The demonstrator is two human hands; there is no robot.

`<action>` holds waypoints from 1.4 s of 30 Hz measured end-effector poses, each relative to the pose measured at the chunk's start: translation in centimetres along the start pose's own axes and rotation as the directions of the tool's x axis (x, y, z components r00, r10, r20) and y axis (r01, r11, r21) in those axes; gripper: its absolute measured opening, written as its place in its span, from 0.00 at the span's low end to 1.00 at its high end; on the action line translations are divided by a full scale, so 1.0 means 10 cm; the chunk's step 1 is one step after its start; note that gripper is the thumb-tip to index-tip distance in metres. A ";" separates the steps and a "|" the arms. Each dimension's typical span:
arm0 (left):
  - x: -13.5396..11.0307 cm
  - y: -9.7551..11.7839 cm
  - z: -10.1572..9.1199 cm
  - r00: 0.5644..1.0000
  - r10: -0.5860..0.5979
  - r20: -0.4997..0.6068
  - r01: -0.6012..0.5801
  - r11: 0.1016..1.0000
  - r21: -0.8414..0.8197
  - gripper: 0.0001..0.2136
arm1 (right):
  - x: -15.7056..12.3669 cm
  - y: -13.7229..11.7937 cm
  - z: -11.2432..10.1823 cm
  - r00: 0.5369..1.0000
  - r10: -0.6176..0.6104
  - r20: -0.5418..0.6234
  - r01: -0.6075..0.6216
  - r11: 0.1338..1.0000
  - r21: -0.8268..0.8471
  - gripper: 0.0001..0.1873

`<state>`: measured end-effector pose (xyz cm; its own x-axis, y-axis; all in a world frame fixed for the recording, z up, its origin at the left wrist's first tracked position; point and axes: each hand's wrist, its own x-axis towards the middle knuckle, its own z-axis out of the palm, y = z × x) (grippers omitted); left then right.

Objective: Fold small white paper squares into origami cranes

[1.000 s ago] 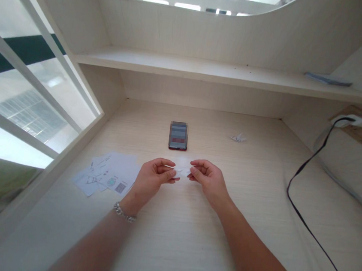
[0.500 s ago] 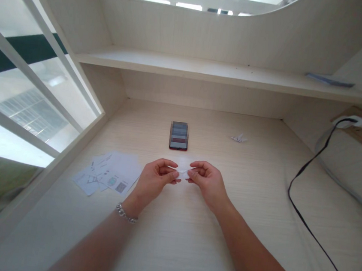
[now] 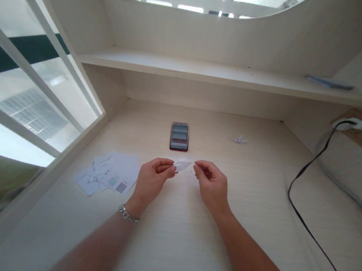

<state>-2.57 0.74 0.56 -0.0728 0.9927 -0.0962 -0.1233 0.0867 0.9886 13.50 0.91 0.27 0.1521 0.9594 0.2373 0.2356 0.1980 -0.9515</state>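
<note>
My left hand [image 3: 152, 181] pinches a small folded piece of white paper [image 3: 182, 165] between thumb and fingertips. My right hand [image 3: 211, 185] is just right of the paper's far end, fingers curled and seemingly not touching it. Behind the hands, a smartphone [image 3: 179, 136] with a red edge and a blurred screen lies on the pale wood desk [image 3: 189, 240]. Several printed paper sheets [image 3: 107, 173] lie left of my left hand. A small folded paper figure [image 3: 239, 139] sits farther back on the right. A chain bracelet [image 3: 129, 214] circles my left wrist.
A black cable [image 3: 305, 200] runs along the right side of the desk up to a plug in a wall socket [image 3: 355, 124]. A shelf [image 3: 207, 71] above the desk holds a flat bluish booklet [image 3: 330, 82]. A window [image 3: 34, 85] flanks the left side.
My right hand has come away from the paper and moved right. The left hand now holds the paper alone, a little farther forward.
</note>
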 end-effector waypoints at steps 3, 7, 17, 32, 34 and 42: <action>-0.04 -0.04 0.04 0.995 0.103 -0.014 -0.102 0.992 0.076 0.13 | -0.09 -0.05 0.06 0.981 -0.053 0.187 0.056 0.998 -0.013 0.12; -0.12 -0.03 0.09 0.980 0.183 0.072 -0.193 0.967 0.165 0.14 | -0.09 0.00 0.12 0.960 0.061 0.273 -0.092 0.990 0.103 0.17; -0.17 0.05 0.10 0.954 0.178 0.240 -0.244 0.929 0.279 0.13 | 0.03 0.14 0.06 0.949 0.222 0.226 -0.265 0.947 0.183 0.13; -0.08 0.01 0.01 0.976 0.053 0.209 -0.115 0.948 0.295 0.13 | 0.02 0.07 0.00 0.883 0.193 0.427 -0.247 0.966 0.075 0.10; -0.08 0.00 0.01 0.979 0.048 0.200 -0.101 0.960 0.261 0.12 | 0.02 0.04 0.00 0.890 0.192 0.413 -0.251 0.963 0.094 0.10; -0.08 0.08 0.00 0.962 0.025 0.273 -0.075 0.982 0.173 0.10 | 0.01 -0.02 -0.02 0.858 0.264 0.441 -0.372 0.911 0.177 0.10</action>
<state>-2.58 0.02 1.44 0.1971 0.9797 -0.0356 0.0559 0.0250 0.9981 13.63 0.97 0.55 -0.2306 0.9637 -0.1346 -0.0113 -0.1409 -0.9900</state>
